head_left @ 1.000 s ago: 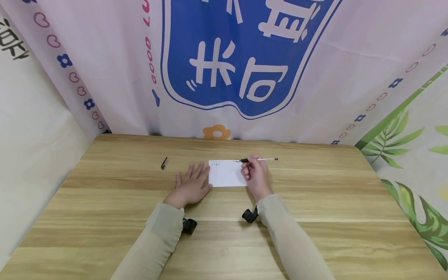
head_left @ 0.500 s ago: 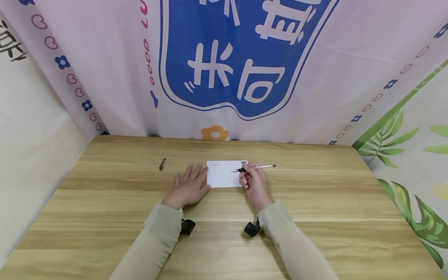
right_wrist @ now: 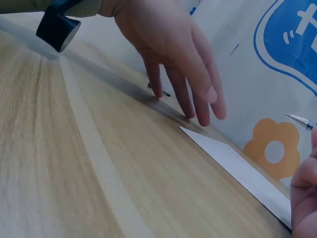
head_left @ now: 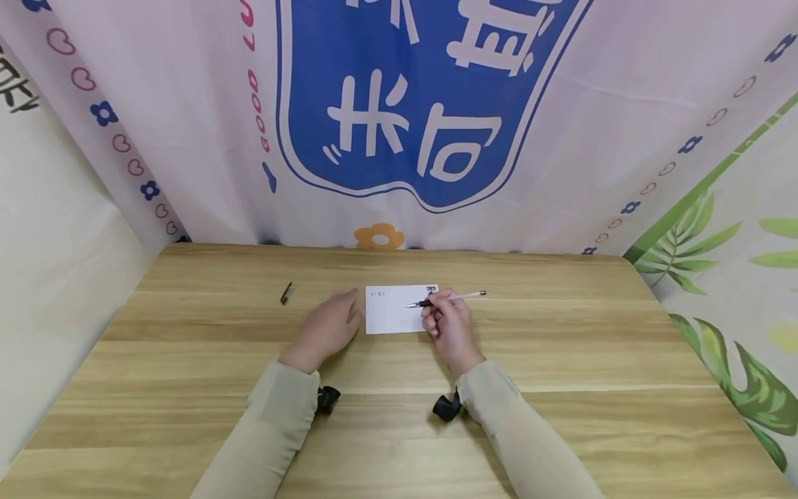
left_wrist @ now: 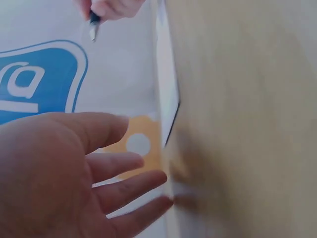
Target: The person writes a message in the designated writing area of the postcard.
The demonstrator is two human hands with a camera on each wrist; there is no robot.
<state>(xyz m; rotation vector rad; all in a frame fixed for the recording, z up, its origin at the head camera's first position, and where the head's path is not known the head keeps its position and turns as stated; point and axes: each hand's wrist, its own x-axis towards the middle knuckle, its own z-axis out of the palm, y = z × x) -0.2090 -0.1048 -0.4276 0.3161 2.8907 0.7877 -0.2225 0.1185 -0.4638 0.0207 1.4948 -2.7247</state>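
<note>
A white card [head_left: 393, 315] with small writing at its upper left and a dark printed mark at its upper right lies on the table. My right hand [head_left: 450, 331] pinches a clear-barrelled pen [head_left: 466, 296] over the card's right side, its tip pointing left; in the right wrist view the pen tip [right_wrist: 299, 120] is clear of the card. Beside the card's left edge is my left hand [head_left: 325, 327], raised off the table with relaxed, extended fingers and holding nothing. The left wrist view shows its fingers [left_wrist: 133, 191] spread apart.
A pen cap [head_left: 286, 294] lies on the wooden table [head_left: 386, 443], left of the left hand. Behind the table's far edge hangs a printed curtain [head_left: 218, 138]. Black wrist bands with camera mounts [head_left: 446, 407] sit at both cuffs.
My left hand has lifted off the card's left edge and drawn slightly left. The right hand has brought the pen down from the card's top edge toward its middle, uncovering the printed mark.
</note>
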